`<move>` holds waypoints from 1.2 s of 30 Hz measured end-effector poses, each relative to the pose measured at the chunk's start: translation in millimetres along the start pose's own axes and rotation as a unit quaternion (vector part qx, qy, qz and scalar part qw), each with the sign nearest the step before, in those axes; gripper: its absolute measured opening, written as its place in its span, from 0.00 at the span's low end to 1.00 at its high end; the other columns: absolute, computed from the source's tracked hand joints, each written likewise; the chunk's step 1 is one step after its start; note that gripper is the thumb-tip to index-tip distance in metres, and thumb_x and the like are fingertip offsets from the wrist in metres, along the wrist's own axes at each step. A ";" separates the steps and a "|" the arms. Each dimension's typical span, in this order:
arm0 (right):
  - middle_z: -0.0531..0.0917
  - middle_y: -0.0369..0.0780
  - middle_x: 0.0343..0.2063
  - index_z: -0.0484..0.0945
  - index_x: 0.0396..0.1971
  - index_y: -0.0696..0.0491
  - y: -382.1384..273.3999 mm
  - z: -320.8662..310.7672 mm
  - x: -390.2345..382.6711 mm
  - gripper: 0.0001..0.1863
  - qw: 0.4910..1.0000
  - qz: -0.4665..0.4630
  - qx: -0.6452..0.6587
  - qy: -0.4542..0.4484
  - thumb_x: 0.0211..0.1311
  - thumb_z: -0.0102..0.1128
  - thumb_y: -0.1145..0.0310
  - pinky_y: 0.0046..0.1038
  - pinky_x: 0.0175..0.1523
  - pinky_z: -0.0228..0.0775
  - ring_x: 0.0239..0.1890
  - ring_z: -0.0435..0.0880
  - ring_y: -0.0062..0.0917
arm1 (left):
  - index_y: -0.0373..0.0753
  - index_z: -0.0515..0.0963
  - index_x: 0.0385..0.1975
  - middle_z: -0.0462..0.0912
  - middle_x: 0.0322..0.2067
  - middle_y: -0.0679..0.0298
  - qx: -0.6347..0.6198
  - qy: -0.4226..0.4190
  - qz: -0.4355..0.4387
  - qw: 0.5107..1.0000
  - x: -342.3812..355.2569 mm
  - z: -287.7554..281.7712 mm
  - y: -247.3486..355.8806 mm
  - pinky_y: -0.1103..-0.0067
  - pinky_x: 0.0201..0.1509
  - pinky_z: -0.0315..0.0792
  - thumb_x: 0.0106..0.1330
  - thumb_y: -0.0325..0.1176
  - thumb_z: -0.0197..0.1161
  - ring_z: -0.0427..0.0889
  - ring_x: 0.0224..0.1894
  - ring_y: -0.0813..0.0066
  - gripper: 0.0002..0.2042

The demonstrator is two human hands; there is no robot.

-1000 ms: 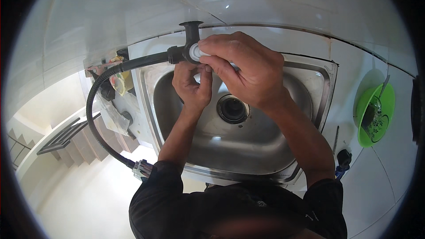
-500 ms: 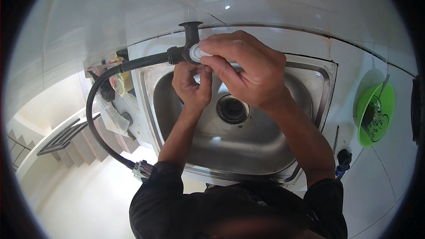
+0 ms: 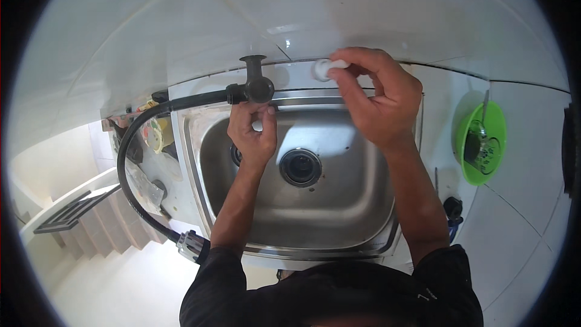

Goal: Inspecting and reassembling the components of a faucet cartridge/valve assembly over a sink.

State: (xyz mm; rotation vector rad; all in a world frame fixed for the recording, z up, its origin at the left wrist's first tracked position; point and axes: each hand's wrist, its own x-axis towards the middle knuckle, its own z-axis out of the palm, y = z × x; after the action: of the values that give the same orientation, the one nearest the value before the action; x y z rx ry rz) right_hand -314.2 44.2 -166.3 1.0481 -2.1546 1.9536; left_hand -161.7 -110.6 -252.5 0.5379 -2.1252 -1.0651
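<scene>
A black tap [image 3: 259, 90] juts from the wall above the sink, its round body facing up. My left hand [image 3: 251, 133] is just below the tap body, fingers curled and thumb bent in. What lies between those fingers is mostly hidden, with a small pale patch showing in the gap. To the right of the tap, my right hand [image 3: 381, 97] pinches a small white round piece [image 3: 322, 70] between thumb and fingers, held up near the wall and apart from the tap. A black flexible hose [image 3: 123, 151] runs from the tap's left side to a silver-coloured end [image 3: 192, 246] beside my left sleeve.
Below my hands lies a steel sink [image 3: 339, 221] with a dark round drain [image 3: 301, 168]. On the counter to the right stand a green bowl [image 3: 497, 139] holding utensils and a black-and-blue object [image 3: 452, 212]. Plastic bags [image 3: 142, 178] lie on the left, with stairs [image 3: 112, 230] beyond.
My right hand has lifted the white piece off the tap and moved it right. The left hand stays under the tap. The whole view has shifted slightly.
</scene>
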 end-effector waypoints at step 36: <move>0.79 0.42 0.37 0.75 0.45 0.57 -140.3 1.7 -154.8 0.18 0.975 -0.089 -0.206 -0.004 0.52 0.60 0.82 0.22 0.31 0.72 0.25 0.78 0.23 | 0.33 0.74 0.43 0.76 0.46 0.53 -0.107 0.020 -0.265 0.958 -311.3 -241.8 165.4 0.77 0.47 0.76 0.55 0.21 0.62 0.80 0.42 0.68 0.15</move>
State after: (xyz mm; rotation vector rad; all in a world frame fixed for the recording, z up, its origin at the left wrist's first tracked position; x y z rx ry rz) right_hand -123.8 114.9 -117.3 1.1220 -2.2403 1.3485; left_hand 217.1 50.8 -137.7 1.0470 -1.8384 -1.5376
